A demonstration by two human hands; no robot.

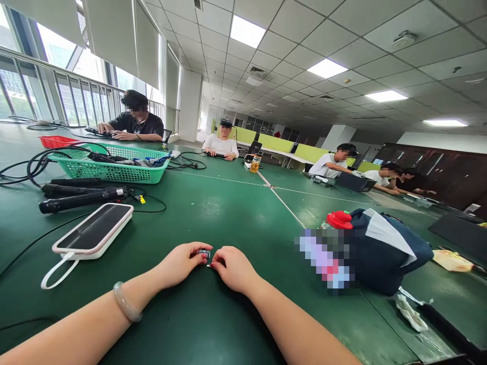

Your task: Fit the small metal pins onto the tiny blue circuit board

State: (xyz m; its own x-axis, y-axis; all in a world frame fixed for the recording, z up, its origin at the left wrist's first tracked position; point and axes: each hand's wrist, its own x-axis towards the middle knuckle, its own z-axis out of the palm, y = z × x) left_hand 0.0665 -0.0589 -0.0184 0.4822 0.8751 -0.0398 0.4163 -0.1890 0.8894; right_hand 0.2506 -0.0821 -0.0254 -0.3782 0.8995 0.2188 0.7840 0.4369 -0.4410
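Note:
My left hand (184,262) pinches a small dark circuit board (204,254) between thumb and fingers, just above the green table. Close beside it on the right, my right hand (233,268) has its fingertips pressed together near a tiny silvery piece (208,265). Whether that piece is gripped by the right fingertips is too small to tell. A pale bangle (127,302) circles my left wrist.
A white-cased phone (93,230) with a strap, black handheld tools (81,198) and a green basket (146,174) of cables are on the left. To the right are a dark blue bag (384,253) and red-topped container (340,219). Several people sit farther off.

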